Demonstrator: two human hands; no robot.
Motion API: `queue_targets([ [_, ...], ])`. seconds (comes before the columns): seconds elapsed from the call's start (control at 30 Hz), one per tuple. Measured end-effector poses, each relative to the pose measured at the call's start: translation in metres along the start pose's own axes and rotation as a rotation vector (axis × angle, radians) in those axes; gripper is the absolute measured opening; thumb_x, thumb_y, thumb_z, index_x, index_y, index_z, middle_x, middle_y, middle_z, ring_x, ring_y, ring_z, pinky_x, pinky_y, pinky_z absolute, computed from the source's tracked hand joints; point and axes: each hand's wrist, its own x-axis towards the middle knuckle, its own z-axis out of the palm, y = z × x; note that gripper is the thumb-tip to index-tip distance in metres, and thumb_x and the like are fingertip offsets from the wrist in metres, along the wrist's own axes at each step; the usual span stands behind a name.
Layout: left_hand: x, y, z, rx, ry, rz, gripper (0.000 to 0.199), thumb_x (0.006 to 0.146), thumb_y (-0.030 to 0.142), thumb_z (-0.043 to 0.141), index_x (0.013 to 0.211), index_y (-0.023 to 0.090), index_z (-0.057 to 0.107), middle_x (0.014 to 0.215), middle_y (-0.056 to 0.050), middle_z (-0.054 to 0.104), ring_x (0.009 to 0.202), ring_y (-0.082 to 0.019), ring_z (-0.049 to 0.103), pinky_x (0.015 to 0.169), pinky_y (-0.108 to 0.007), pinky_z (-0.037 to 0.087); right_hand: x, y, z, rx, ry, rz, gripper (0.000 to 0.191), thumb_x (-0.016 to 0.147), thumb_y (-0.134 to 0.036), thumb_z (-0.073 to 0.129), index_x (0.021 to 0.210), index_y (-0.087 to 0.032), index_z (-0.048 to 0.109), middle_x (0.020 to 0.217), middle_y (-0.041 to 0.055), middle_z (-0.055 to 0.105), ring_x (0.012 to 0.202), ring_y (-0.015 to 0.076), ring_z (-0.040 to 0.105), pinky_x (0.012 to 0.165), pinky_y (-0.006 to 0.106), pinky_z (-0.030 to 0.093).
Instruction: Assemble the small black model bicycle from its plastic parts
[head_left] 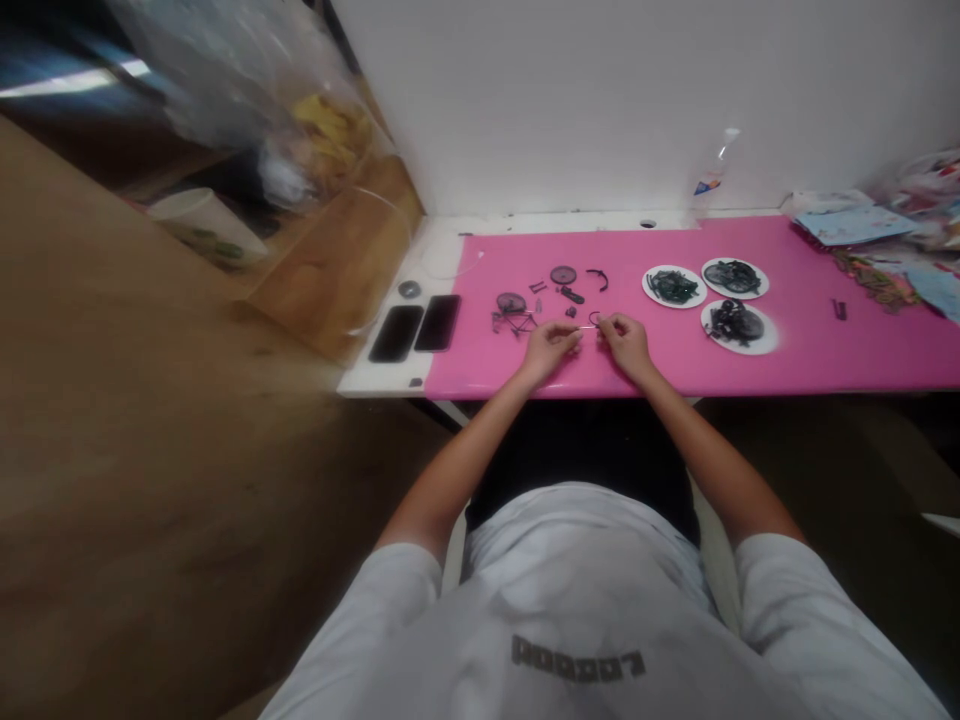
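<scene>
Near the front edge of the pink mat (645, 360), my left hand (553, 347) and my right hand (624, 343) face each other with fingers pinched. A thin, light-coloured rod (589, 327) spans the small gap between them, its ends at my fingertips. Just above my right fingertips lies a small dark curved piece (595, 318); whether it is touched is unclear. Left of my left hand are a dark bicycle-like frame (514, 322) and a spoked wheel (511, 302). Beyond my hands lie another wheel (563, 274), a dark arc (599, 278) and small dark parts (571, 295).
Three white plates (703, 291) with dark parts stand to the right. Two black phones (438, 323) lie at the left on the white table (360, 378). A clear bottle (712, 178) stands by the wall; bags and papers (855, 225) are at the far right.
</scene>
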Motion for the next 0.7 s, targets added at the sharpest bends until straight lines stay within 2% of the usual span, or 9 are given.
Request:
queue_targets([
  [0.17,-0.0007,0.0010,0.0008,-0.016,-0.014,0.004,0.053,0.066,0.045,0.105,0.096,0.013,0.074,0.074,-0.002,0.074,0.062,-0.012,0.068,0.063,-0.025,0.055,-0.0004,0.0005,0.0008,0.040,-0.020,0.037,0.068,0.089,-0.088,0.069,0.073,-0.022,0.067,0.066,0.0021,0.066,0.058,0.0158,0.061,0.057,0.028,0.051],
  [0.37,-0.0003,0.0018,0.0018,-0.008,0.002,-0.003,0.053,0.066,0.045,0.104,0.095,0.013,0.074,0.074,-0.002,0.074,0.061,-0.011,0.066,0.062,-0.026,0.054,-0.0002,0.0071,0.0025,0.093,-0.036,0.063,0.070,0.091,-0.091,0.062,0.082,-0.022,0.067,0.073,0.0026,0.068,0.060,0.0150,0.062,0.057,0.027,0.052],
  [0.57,0.0015,-0.0002,0.0012,-0.033,0.009,0.011,0.051,0.067,0.043,0.104,0.094,0.013,0.073,0.075,-0.003,0.074,0.061,-0.012,0.066,0.062,-0.026,0.055,-0.0003,0.0055,0.0002,0.046,-0.087,-0.031,0.058,0.095,-0.080,0.068,0.083,-0.024,0.065,0.074,0.0005,0.066,0.067,0.0165,0.062,0.067,0.030,0.053],
  [0.7,0.0014,-0.0007,0.0011,-0.023,0.017,0.011,0.045,0.072,0.039,0.102,0.095,0.013,0.073,0.074,-0.003,0.073,0.063,-0.013,0.068,0.064,-0.028,0.056,-0.0008,0.0011,-0.0007,0.020,-0.086,-0.041,0.053,0.095,-0.075,0.069,0.084,-0.024,0.065,0.073,-0.0003,0.065,0.066,0.0172,0.061,0.068,0.031,0.052],
])
